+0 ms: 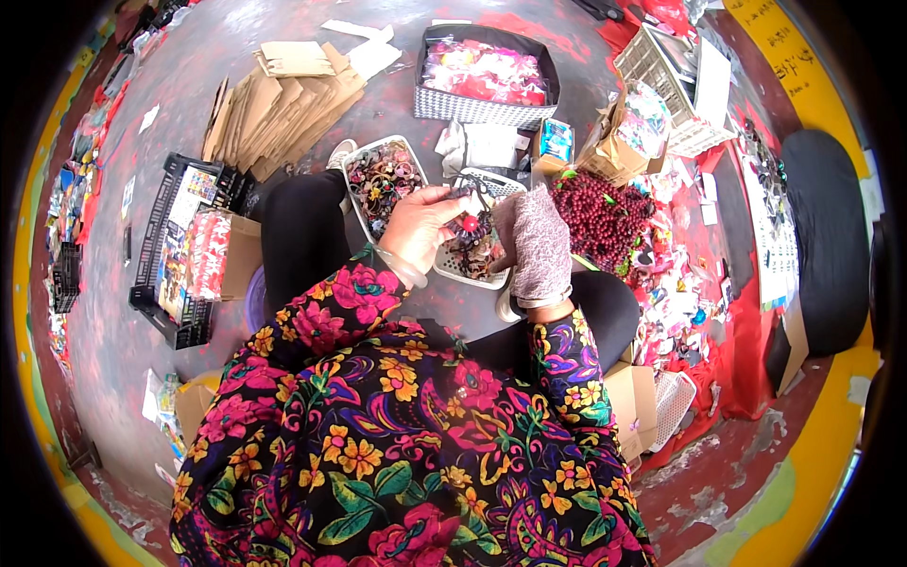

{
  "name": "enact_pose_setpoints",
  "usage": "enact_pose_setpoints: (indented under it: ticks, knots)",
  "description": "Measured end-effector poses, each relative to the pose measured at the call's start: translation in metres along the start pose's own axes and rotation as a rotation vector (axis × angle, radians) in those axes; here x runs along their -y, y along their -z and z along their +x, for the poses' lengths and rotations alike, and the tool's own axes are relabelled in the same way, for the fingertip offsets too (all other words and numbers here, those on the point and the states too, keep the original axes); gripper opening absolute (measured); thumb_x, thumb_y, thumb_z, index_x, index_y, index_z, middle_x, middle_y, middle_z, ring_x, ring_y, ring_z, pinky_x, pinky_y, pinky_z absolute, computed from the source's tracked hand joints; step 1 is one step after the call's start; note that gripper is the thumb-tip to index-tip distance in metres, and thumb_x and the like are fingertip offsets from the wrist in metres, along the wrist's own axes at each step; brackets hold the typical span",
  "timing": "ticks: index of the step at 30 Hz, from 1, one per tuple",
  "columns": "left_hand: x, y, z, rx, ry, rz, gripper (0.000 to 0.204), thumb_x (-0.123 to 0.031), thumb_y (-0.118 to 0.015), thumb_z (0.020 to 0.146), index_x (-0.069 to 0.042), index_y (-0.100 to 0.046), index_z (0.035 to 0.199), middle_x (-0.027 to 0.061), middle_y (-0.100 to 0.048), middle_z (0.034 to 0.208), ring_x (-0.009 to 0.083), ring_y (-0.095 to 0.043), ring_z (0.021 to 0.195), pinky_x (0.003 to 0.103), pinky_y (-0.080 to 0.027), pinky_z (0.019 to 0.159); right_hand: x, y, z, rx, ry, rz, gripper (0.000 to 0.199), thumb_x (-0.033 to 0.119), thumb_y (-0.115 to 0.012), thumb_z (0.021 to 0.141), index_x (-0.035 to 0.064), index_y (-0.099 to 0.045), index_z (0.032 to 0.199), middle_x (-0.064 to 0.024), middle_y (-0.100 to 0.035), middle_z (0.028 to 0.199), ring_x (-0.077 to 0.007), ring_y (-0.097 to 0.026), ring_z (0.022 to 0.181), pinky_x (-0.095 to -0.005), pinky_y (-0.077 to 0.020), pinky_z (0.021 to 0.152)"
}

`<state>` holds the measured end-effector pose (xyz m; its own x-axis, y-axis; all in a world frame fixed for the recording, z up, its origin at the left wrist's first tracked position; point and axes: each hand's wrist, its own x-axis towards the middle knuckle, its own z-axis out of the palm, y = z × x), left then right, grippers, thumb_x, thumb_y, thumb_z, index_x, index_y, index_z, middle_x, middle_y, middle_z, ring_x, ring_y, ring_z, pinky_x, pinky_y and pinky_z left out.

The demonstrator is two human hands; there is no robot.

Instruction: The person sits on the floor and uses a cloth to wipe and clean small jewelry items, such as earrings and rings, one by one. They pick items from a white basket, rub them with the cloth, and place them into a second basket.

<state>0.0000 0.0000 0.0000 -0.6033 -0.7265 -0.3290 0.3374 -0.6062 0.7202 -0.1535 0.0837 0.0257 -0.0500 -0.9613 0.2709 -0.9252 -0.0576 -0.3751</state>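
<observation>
My left hand (419, 229), bare, has thumb and fingers pinched on a dark hair tie (470, 224) with a small red ornament. Just to its right, my right hand (540, 241) wears a greyish knitted glove; its fingers are curled, and what they hold, if anything, is hidden. Beneath both hands stands a white plastic basket (466, 275) with several hair ties in it. A second white basket (412, 151), to the left, is heaped with mixed dark and coloured hair ties (383, 180). A pile of dark red beads or berries (602, 219) lies right of my gloved hand.
Flattened cardboard (279, 109) is stacked at the far left. A patterned fabric bin (487, 111) holds pink and red packets. Nearer left is a black crate (170, 246). An open carton (619, 151) and a cream crate (694, 137) stand at the right, near scattered bright pieces (685, 283).
</observation>
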Motion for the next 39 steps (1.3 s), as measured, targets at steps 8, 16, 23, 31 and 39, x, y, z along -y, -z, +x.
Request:
enact_pose_setpoints:
  ticks: [8, 16, 23, 31, 39]
  knots:
    - [-0.003, -0.007, -0.004, -0.071, -0.005, -0.004, 0.012, -0.006, -0.056, 0.082, -0.001, -0.058, 0.093, 0.007, -0.062, 0.085, 0.0138, -0.058, 0.073, 0.026, -0.046, 0.067, 0.01, -0.011, 0.0, -0.089, -0.1, 0.409, 0.032, 0.001, -0.068, 0.054, 0.004, -0.057, 0.084, -0.0115, -0.055, 0.082, -0.0266, -0.051, 0.078, -0.0295, -0.0416, 0.072]
    - [0.002, -0.017, -0.009, -0.017, -0.188, 0.099, 0.011, -0.003, -0.056, 0.081, -0.001, -0.054, 0.092, 0.0071, -0.06, 0.086, 0.0142, -0.058, 0.074, 0.026, -0.047, 0.069, 0.011, 0.002, 0.014, 0.163, 0.01, 0.233, 0.031, 0.012, -0.064, 0.057, 0.0042, -0.056, 0.086, -0.0133, -0.057, 0.08, -0.0302, -0.055, 0.078, -0.035, -0.0436, 0.068]
    - [0.006, -0.019, -0.013, 0.019, -0.353, 0.303, 0.012, 0.001, -0.054, 0.081, 0.0, -0.052, 0.093, 0.007, -0.059, 0.085, 0.0126, -0.057, 0.075, 0.026, -0.047, 0.071, 0.011, -0.009, 0.008, -0.109, 0.074, 0.3, 0.028, 0.011, -0.061, 0.062, 0.0024, -0.054, 0.088, -0.0147, -0.056, 0.085, -0.0315, -0.052, 0.086, -0.0384, -0.0404, 0.077]
    - [0.015, -0.025, -0.013, 0.019, -0.131, 0.061, 0.013, 0.0, -0.053, 0.082, -0.001, -0.054, 0.095, 0.0065, -0.06, 0.086, 0.016, -0.058, 0.077, 0.028, -0.046, 0.07, -0.001, -0.016, 0.0, -0.176, 0.135, 0.183, 0.031, 0.007, -0.061, 0.06, 0.0037, -0.054, 0.09, -0.0158, -0.054, 0.09, -0.0345, -0.052, 0.086, -0.0392, -0.0424, 0.075]
    - [0.004, -0.025, -0.014, 0.05, 0.042, -0.078, 0.01, -0.001, -0.054, 0.081, -0.002, -0.058, 0.09, 0.0093, -0.062, 0.092, 0.0189, -0.06, 0.077, 0.029, -0.046, 0.07, 0.006, 0.003, 0.004, -0.176, 0.183, 0.271, 0.031, 0.007, -0.063, 0.057, 0.0064, -0.058, 0.088, -0.012, -0.057, 0.084, -0.0311, -0.055, 0.08, -0.0372, -0.0448, 0.069]
